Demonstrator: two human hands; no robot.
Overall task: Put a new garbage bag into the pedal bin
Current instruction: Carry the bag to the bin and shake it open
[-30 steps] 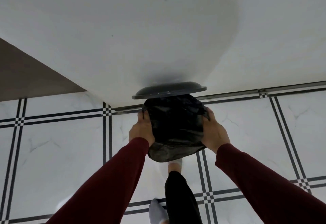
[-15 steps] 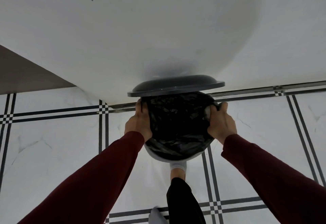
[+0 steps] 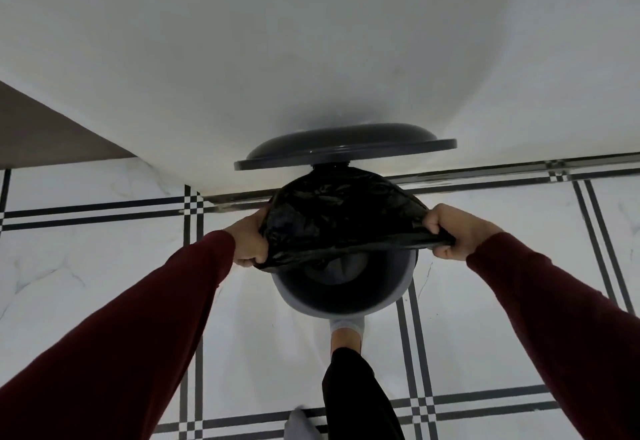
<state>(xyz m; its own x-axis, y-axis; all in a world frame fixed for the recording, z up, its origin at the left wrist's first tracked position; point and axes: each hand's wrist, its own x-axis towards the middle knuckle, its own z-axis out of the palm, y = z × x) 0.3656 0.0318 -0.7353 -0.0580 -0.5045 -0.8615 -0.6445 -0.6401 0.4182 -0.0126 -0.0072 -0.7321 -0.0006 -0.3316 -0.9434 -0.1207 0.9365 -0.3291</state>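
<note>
A round grey pedal bin (image 3: 343,303) stands on the tiled floor against the white wall, its dark lid (image 3: 343,147) raised. A black garbage bag (image 3: 332,218) is stretched across the far half of the bin's mouth. My left hand (image 3: 247,240) grips the bag's edge at the bin's left side. My right hand (image 3: 457,232) pinches the bag's edge at the right side and pulls it taut. The near part of the bin's inside shows bare under the stretched hem. My foot (image 3: 346,334) rests at the bin's front, where the pedal is hidden.
A white wall (image 3: 311,41) rises right behind the bin. A brown surface (image 3: 41,135) meets it at the far left. White floor tiles (image 3: 104,249) with black line patterns spread on both sides. My other foot (image 3: 299,424) is at the bottom edge.
My hands moved apart and toward me, stretching the bag's opening wide over the bin's rim. The lid rose higher, and the bin's near inside has come into view.
</note>
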